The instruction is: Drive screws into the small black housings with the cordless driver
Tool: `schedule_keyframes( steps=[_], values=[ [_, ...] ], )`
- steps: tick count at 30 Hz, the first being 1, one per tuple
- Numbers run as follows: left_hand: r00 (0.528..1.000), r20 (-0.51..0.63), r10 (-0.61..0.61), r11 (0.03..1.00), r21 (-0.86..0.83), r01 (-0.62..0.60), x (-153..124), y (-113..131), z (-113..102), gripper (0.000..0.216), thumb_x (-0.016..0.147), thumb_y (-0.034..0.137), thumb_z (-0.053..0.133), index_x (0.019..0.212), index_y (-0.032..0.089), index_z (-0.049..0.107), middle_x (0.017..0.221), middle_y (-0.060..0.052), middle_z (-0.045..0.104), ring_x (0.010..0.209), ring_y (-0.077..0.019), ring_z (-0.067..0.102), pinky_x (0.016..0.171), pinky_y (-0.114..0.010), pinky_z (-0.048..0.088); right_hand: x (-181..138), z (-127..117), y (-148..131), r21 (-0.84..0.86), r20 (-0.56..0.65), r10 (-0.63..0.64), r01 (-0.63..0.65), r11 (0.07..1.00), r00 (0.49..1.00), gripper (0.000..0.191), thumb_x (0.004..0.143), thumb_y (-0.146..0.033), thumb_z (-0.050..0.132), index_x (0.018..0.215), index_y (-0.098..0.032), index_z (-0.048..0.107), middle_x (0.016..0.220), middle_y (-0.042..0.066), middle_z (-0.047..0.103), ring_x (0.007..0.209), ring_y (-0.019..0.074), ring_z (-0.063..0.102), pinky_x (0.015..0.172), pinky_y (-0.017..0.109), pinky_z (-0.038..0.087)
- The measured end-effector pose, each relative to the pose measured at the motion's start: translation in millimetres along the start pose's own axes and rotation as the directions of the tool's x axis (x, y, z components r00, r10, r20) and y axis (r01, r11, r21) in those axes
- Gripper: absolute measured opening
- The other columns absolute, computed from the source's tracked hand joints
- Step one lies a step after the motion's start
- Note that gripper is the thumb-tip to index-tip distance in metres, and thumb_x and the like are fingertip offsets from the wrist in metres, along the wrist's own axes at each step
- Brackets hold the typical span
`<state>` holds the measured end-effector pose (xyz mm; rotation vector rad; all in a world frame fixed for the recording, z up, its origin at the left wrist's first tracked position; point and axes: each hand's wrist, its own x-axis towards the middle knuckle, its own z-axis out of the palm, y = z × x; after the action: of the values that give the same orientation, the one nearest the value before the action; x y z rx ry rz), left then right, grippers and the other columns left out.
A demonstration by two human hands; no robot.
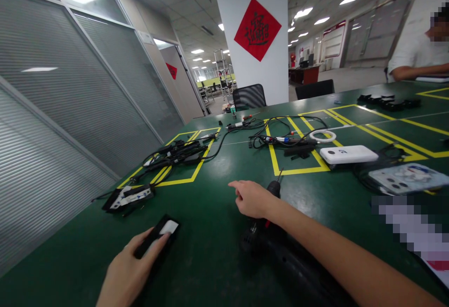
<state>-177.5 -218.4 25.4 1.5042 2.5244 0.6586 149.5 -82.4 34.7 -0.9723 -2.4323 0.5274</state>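
My left hand (128, 266) is closed around a small black rectangular block (145, 245) with a white label, the thumb on the label's edge. It holds this low over the green table at the lower left. My right hand (254, 199) is above a black power drill (294, 262), with the index finger stretched to the left and the other fingers loosely bent. Nothing shows in those fingers. The drill lies with its bit pointing away from me, partly hidden by my right hand and forearm. Beyond my left hand lies an open black case (117, 200) with white strips on it.
Tangled black cables (178, 155) lie at left inside yellow tape lines. More cables and a blue-and-black tool (280, 140) are farther right. A white power bank (349, 154), a white ring (322, 136) and a patterned phone (409, 177) are at right. A person (419, 59) sits at the far right.
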Motion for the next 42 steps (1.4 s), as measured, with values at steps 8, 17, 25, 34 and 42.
schedule_keyframes(
  steps=[8, 17, 25, 34, 42],
  values=[
    [0.796, 0.168, 0.581, 0.794, -0.331, -0.51, 21, 133, 53, 0.042, 0.076, 0.044, 0.057, 0.111, 0.022, 0.059, 0.11, -0.006, 0.057, 0.105, -0.0231, 0.054, 0.095, -0.038, 0.042, -3, 1, -6, -0.052, -0.11, 0.078, -0.084, 0.995, 0.991, 0.033, 0.089, -0.029, 0.053, 0.12, -0.018, 0.05, 0.119, 0.008, 0.055, 0.1, 0.0215, 0.058, 0.082, 0.042, 0.049],
    [0.544, 0.098, 0.833, 0.499, -0.559, -0.662, 55, 227, 126, 0.041, 0.069, 0.029, 0.066, 0.108, 0.018, 0.06, 0.1, -0.006, 0.057, 0.095, -0.02, 0.054, 0.089, -0.034, 0.043, -2, -32, 52, -0.11, -0.1, 0.113, -0.124, 0.986, 0.989, 0.029, 0.088, -0.03, 0.054, 0.114, -0.017, 0.054, 0.116, 0.007, 0.057, 0.098, 0.0208, 0.059, 0.082, 0.042, 0.049],
    [0.615, 0.066, 0.786, 0.481, -0.69, -0.541, 53, 221, 142, 0.047, 0.071, 0.03, 0.066, 0.115, 0.019, 0.051, 0.108, -0.008, 0.057, 0.098, -0.0213, 0.055, 0.086, -0.035, 0.045, -4, -30, 68, -0.084, -0.127, 0.161, -0.173, 0.981, 0.979, 0.029, 0.088, -0.03, 0.053, 0.114, -0.017, 0.055, 0.116, 0.007, 0.057, 0.098, 0.0206, 0.059, 0.082, 0.042, 0.049],
    [0.536, 0.016, 0.844, 0.426, -0.627, -0.652, 52, 222, 134, 0.027, 0.072, 0.027, 0.065, 0.098, 0.019, 0.064, 0.104, -0.008, 0.052, 0.1, -0.0201, 0.051, 0.092, -0.036, 0.041, 0, -27, 61, -0.088, -0.137, 0.248, -0.261, 0.961, 0.959, 0.029, 0.088, -0.03, 0.053, 0.115, -0.017, 0.054, 0.117, 0.007, 0.057, 0.098, 0.0205, 0.059, 0.082, 0.041, 0.049],
    [0.517, -0.007, 0.856, 0.405, -0.612, -0.679, 53, 222, 130, 0.022, 0.077, 0.03, 0.06, 0.094, 0.019, 0.066, 0.098, -0.007, 0.053, 0.093, -0.0188, 0.052, 0.086, -0.034, 0.042, 1, -40, 41, -0.179, -0.107, 0.273, -0.288, 0.941, 0.956, 0.03, 0.088, -0.03, 0.053, 0.115, -0.017, 0.054, 0.118, 0.008, 0.056, 0.1, 0.021, 0.058, 0.084, 0.042, 0.048]
  ],
)
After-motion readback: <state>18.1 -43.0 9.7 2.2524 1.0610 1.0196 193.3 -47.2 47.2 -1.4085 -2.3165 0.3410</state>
